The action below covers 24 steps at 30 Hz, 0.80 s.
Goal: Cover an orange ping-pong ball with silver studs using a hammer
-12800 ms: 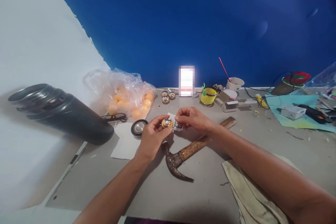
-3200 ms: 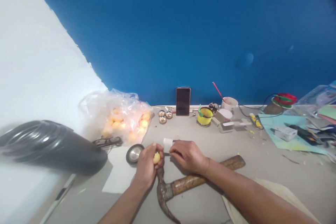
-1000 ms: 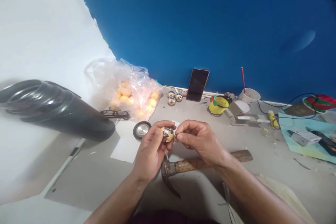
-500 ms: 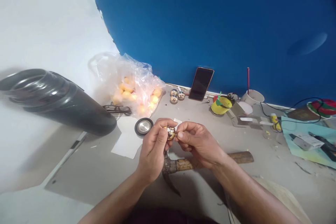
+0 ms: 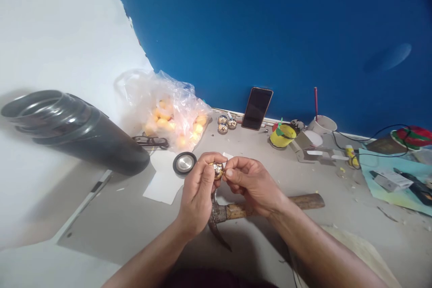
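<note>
In front of me, my left hand (image 5: 199, 189) is closed around a small shiny gold ball (image 5: 218, 170) with a patterned, metallic surface. My right hand (image 5: 248, 180) is pinched at the ball's right side; what sits between thumb and forefinger is too small to name. Below both hands lies a claw hammer (image 5: 236, 211), its wooden handle partly covered by my right hand. Three similar shiny balls (image 5: 227, 123) stand farther back by the wall. A round black lid with a metal centre (image 5: 185, 163) rests on white paper (image 5: 162, 184), left of my left hand.
A big dark flask (image 5: 91, 132) stands at the left, with glasses (image 5: 151, 141) beside it. Behind is a clear plastic bag (image 5: 175, 90) with several yellow-orange pieces. A phone (image 5: 257, 108) leans on the blue wall. Cups (image 5: 282, 136), an opened box (image 5: 313, 150) and a cable occupy the right.
Both hands keep nearly the same pose around the ball, which sits slightly farther left in view. The whole scene has shifted a little, and nothing has been let go.
</note>
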Available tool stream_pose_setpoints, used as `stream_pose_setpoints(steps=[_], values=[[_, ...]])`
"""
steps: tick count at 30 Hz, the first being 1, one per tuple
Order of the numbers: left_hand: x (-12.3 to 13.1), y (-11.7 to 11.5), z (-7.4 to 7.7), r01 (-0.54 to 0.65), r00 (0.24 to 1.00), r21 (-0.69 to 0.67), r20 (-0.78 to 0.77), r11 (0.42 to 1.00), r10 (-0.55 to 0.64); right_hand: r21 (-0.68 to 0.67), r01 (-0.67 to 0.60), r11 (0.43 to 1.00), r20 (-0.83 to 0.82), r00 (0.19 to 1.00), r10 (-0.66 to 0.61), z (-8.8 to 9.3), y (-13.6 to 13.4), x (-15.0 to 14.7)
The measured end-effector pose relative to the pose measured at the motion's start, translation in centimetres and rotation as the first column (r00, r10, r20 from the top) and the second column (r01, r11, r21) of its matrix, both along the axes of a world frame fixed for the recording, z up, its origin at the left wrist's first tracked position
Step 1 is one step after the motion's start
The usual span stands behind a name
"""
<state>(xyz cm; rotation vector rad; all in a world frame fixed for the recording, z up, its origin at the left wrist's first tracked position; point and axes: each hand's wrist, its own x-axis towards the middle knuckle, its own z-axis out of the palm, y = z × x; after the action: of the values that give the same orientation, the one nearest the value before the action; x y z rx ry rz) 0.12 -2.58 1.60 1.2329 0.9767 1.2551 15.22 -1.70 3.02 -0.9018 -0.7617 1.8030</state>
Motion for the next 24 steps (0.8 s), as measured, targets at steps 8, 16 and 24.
stream_pose_setpoints(steps=[8,16,24], values=[[0.3,-0.3,0.0,-0.06,0.995,0.091,-0.075,0.994,0.067,-0.068,-0.001,0.998,-0.077,0.997,-0.004,-0.1,-0.1,-0.5],[0.4,-0.4,-0.3,-0.096,0.991,0.148,-0.076,0.984,0.108,-0.097,-0.015,0.995,-0.129,0.992,0.002,0.1,-0.3,-0.6],[0.5,-0.4,-0.3,-0.161,0.987,0.022,-0.001,0.987,0.161,-0.085,0.025,0.996,-0.146,0.989,-0.037,0.7,-0.6,-1.3]])
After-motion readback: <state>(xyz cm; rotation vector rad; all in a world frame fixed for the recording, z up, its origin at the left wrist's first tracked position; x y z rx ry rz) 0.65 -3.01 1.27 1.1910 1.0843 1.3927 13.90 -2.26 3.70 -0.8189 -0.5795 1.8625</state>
